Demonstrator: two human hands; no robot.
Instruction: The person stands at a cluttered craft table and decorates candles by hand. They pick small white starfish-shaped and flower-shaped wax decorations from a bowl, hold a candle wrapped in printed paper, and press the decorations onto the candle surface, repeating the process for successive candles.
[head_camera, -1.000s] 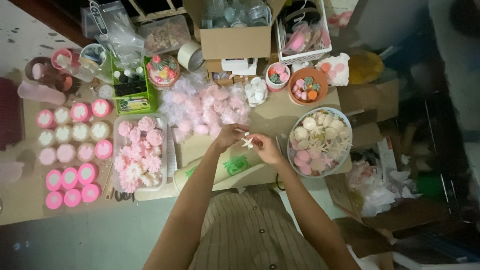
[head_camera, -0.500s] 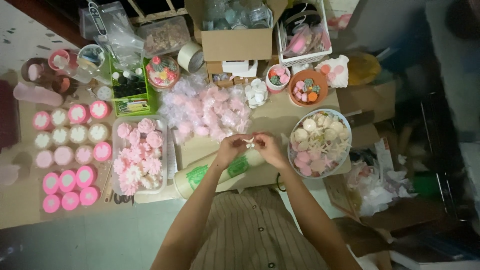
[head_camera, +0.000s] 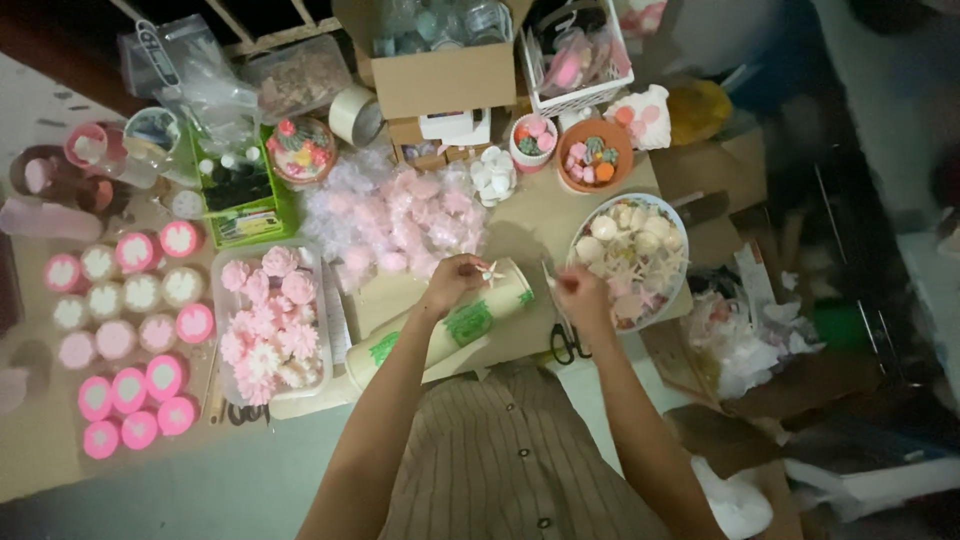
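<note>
The two hands are no longer being held together. The little white starfish (head_camera: 492, 271) is being pinched in the left hand (head_camera: 455, 281), fingers closed on it, above the cream tube (head_camera: 440, 336) near the desk's front edge. The right hand (head_camera: 583, 296) is being moved to the shell bowl (head_camera: 668, 214); its fingers are curled, grip unclear.
</note>
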